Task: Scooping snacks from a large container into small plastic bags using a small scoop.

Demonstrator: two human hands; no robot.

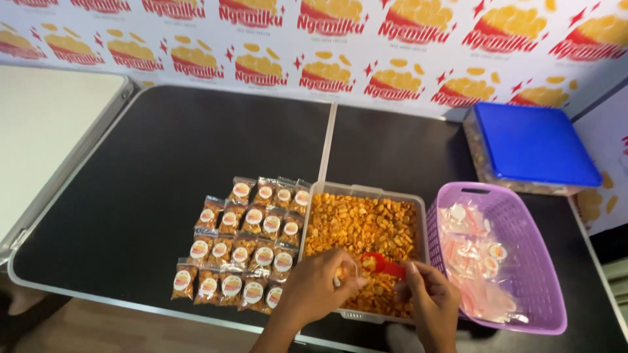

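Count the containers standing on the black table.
3: a clear tub of orange snacks in the middle, a purple basket of bags to its right, and a blue-lidded box at the far right. None seem hidden.

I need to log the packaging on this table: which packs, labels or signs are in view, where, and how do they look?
Small clear filled snack packets: rows left of the tub, each with a round white-and-orange sticker.
Empty clear plastic bags: in the purple basket, same round stickers.
Printed wall banner: behind the table, white with repeated red-and-yellow snack pictures.
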